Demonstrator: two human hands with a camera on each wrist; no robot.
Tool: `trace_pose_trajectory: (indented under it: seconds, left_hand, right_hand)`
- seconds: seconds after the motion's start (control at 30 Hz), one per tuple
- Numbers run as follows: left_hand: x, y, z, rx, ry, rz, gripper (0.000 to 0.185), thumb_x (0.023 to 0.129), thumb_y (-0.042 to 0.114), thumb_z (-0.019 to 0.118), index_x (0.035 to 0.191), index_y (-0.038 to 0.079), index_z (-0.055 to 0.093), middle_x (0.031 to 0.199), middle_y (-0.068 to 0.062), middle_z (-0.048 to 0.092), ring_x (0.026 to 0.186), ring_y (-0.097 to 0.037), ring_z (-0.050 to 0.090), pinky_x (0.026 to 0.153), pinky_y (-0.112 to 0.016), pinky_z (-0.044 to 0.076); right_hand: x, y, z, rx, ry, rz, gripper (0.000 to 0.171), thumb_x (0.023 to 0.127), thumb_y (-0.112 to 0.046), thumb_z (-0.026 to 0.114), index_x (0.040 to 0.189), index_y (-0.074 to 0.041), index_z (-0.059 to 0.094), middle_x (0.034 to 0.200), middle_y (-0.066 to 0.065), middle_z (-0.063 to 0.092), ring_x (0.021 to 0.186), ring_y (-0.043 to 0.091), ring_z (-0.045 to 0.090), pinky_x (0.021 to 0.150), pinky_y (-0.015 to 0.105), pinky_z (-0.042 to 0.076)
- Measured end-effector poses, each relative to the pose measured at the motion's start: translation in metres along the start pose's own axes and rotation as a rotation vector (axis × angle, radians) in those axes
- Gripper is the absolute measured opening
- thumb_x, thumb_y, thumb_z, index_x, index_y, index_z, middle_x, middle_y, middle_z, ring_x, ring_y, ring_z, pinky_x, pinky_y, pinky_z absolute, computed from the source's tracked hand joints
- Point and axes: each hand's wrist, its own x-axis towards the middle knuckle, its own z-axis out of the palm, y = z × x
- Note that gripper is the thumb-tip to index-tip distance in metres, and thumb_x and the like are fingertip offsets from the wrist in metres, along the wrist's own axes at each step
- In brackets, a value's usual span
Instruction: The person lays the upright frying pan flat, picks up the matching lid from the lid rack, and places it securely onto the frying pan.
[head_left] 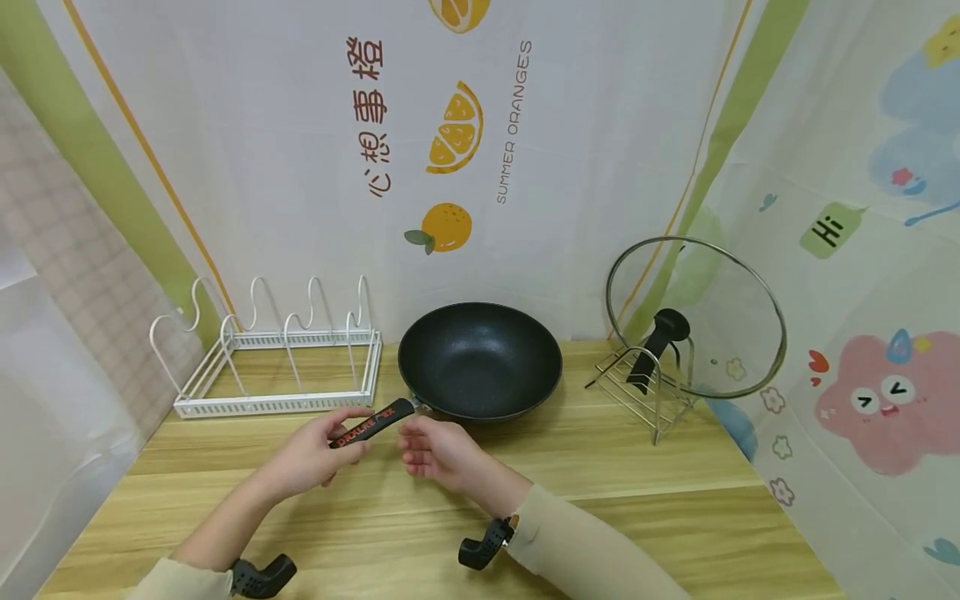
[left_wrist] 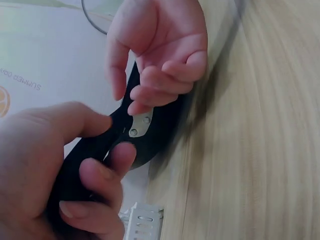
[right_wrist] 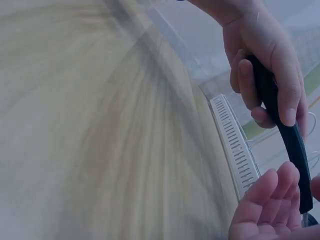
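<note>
Nearest, pale sleeves [head_left: 600,546] are seen on both forearms, and a black device [head_left: 264,577] is worn at each wrist above the wooden surface [head_left: 420,533]. By the left grip [head_left: 318,450], the handle [head_left: 378,422] of the black pan [head_left: 480,362] is held near its end, with the thumb laid along one side and the fingers curled round the other. Nothing is held by the right grip [head_left: 446,450]; its fingers are loosely bent, with the palm turned toward the handle, and it is placed just beside the joint of handle and pan. Whether the pan is touched by it cannot be told.

Red lettering is printed on the handle, which is pointed toward the left and nearer side. Beyond both hands, at the middle of the surface's far part, the pan is seen with its hollow facing up and toward the head camera; whether its base is supported by the surface cannot be told.

To the pan's left, a white rack [head_left: 277,404] with curved uprights is set. To its right, a glass lid [head_left: 712,312] with a black knob [head_left: 660,346] is held on edge in a wire stand [head_left: 657,408]. Farthest back, a white cloth [head_left: 570,125] is hung, printed with oranges and lettering.
</note>
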Motion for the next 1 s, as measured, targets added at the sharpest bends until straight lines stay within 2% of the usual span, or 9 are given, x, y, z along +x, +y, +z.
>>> trace_pose_trajectory:
  seconds: [0.2, 0.37, 0.53, 0.77, 1.0]
  left_hand:
    - [-0.004, 0.000, -0.001, 0.050, 0.091, 0.000, 0.058, 0.103, 0.023, 0.077, 0.156, 0.008, 0.059, 0.089, -0.007, 0.063, 0.052, -0.012, 0.049, 0.048, -0.026, 0.042]
    - [-0.001, -0.005, -0.006, 0.082, 0.121, 0.016, 0.053, 0.103, 0.023, 0.079, 0.152, 0.010, 0.065, 0.095, -0.009, 0.066, 0.053, -0.013, 0.052, 0.048, -0.027, 0.045]
    - [0.004, -0.010, -0.014, 0.117, 0.149, 0.015, 0.048, 0.101, 0.025, 0.080, 0.146, 0.012, 0.071, 0.091, -0.007, 0.064, 0.055, -0.012, 0.053, 0.050, -0.027, 0.047]
    - [0.009, -0.016, -0.027, 0.112, 0.127, -0.006, 0.046, 0.102, 0.027, 0.080, 0.146, 0.014, 0.072, 0.087, -0.006, 0.061, 0.056, -0.010, 0.048, 0.050, -0.025, 0.043]
    - [0.016, -0.022, -0.038, 0.131, 0.110, 0.022, 0.048, 0.102, 0.027, 0.081, 0.146, 0.012, 0.072, 0.079, -0.002, 0.055, 0.051, -0.009, 0.045, 0.048, -0.025, 0.040]
  right_hand:
    - [-0.014, 0.001, -0.006, -0.067, -0.041, 0.015, 0.032, 0.103, -0.020, 0.065, 0.124, 0.004, 0.072, 0.088, 0.001, 0.070, 0.071, 0.013, 0.062, 0.066, 0.024, 0.057]
    - [-0.025, -0.001, -0.011, -0.106, -0.062, 0.016, 0.034, 0.103, -0.019, 0.065, 0.126, 0.005, 0.071, 0.087, 0.000, 0.069, 0.071, 0.012, 0.060, 0.064, 0.022, 0.052]
    - [-0.035, -0.004, -0.016, -0.117, -0.088, 0.017, 0.034, 0.103, -0.019, 0.066, 0.127, 0.003, 0.071, 0.086, -0.001, 0.068, 0.071, 0.011, 0.059, 0.065, 0.022, 0.051]
    - [-0.048, -0.007, -0.026, -0.126, -0.114, -0.003, 0.024, 0.105, -0.017, 0.063, 0.120, 0.000, 0.069, 0.085, -0.002, 0.067, 0.071, 0.011, 0.059, 0.066, 0.023, 0.051]
    - [-0.055, -0.010, -0.039, -0.117, -0.112, -0.018, 0.019, 0.105, -0.014, 0.061, 0.117, -0.002, 0.069, 0.085, -0.003, 0.067, 0.071, 0.010, 0.058, 0.067, 0.023, 0.050]
